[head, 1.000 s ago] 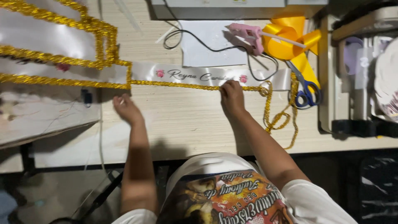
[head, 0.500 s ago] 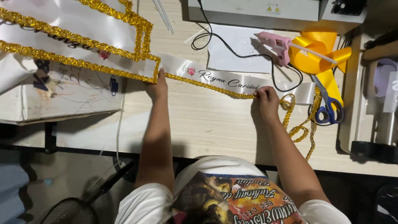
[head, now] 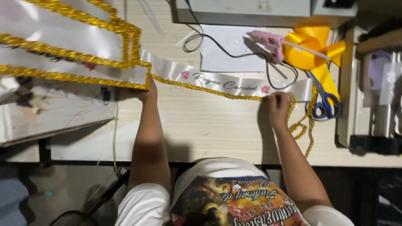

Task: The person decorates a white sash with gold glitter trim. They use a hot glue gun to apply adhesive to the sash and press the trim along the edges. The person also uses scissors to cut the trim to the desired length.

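on the light wooden table (head: pixel 209 125) a white ribbon sash (head: pixel 226 81) lies flat, running left to right, gold trim (head: pixel 201 90) along its lower edge. left hand (head: pixel 147 90) presses down at the sash's left part, where it meets the folded, trim-edged layers – fingers partly under that fold, so can't tell if they pinch or just press. right hand (head: pixel 278 109) sits at the sash's right end, fingertips closed on the gold trim at the ribbon edge. loose trim coils off the table edge just right of that hand. beyond the sash – pink glue gun (head: pixel 268 42) with black cord, yellow bow (head: pixel 312 48), blue-handled scissors (head: pixel 324 98), all near but apart from both hands.
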